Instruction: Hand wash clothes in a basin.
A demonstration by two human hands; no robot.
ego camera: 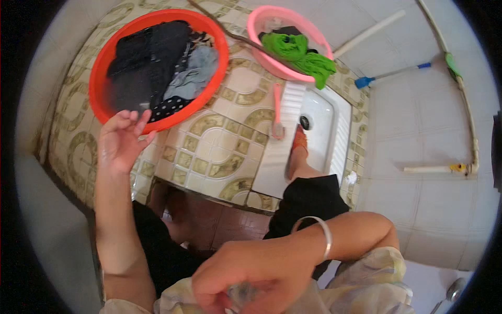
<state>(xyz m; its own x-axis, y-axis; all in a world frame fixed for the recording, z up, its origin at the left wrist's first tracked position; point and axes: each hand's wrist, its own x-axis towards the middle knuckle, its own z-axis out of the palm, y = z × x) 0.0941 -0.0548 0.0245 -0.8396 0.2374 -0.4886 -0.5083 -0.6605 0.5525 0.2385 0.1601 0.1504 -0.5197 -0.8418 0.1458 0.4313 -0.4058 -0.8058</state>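
Observation:
My left hand (125,141) is raised at the near edge of a large red-orange plastic basin (224,66), its fingers apart and nothing in them. Inside the basin lie wet dark clothes (151,59), a grey-blue garment (192,78) and a black cloth with white dots (170,108). My right hand (243,271), with a silver bangle on its wrist, is curled in front of my chest. Something greyish and blurred shows between its fingers; whether it is held or is the shirt behind, I cannot tell.
A pink basin (255,23) holds green cloth (290,47); a long stick (243,38) crosses its rim. A pink-handled brush (277,106) lies beside the squat toilet (325,106), where my foot rests. Past the tiled step's edge (204,196) is a lower floor. Pipes (468,106) run along the right wall.

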